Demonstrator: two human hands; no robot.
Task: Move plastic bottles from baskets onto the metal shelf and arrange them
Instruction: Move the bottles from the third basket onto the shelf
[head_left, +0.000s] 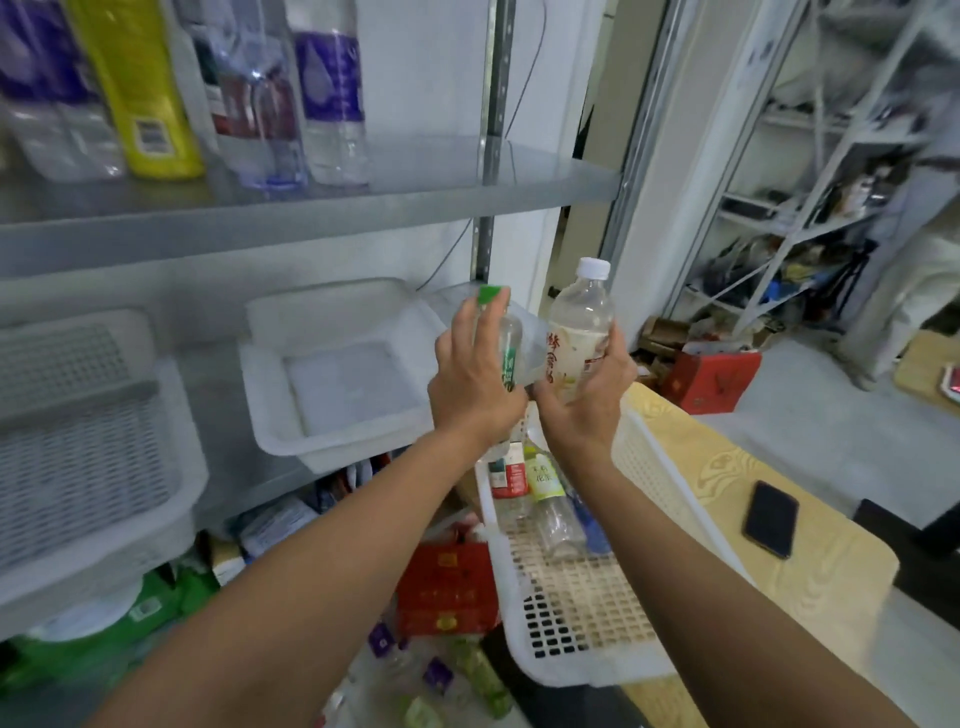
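My left hand (470, 376) grips a clear bottle with a green cap (506, 343), held upright in front of the metal shelf (311, 223). Beside it, my right hand (587, 395) holds a white-capped bottle (579, 332) with a pale label and red characters. Both hands are raised above a white basket (587, 654) that holds several more bottles (545, 483). On the upper shelf stand several bottles: purple-labelled ones (330, 98), a yellow one (137, 88) and clear ones.
Two white trays (332, 431) (98, 467) sit on the lower shelf level. A phone (770, 518) lies on the yellow-patterned table at right. Red boxes (447, 592) and more bottles lie on the floor below. Another rack stands at far right.
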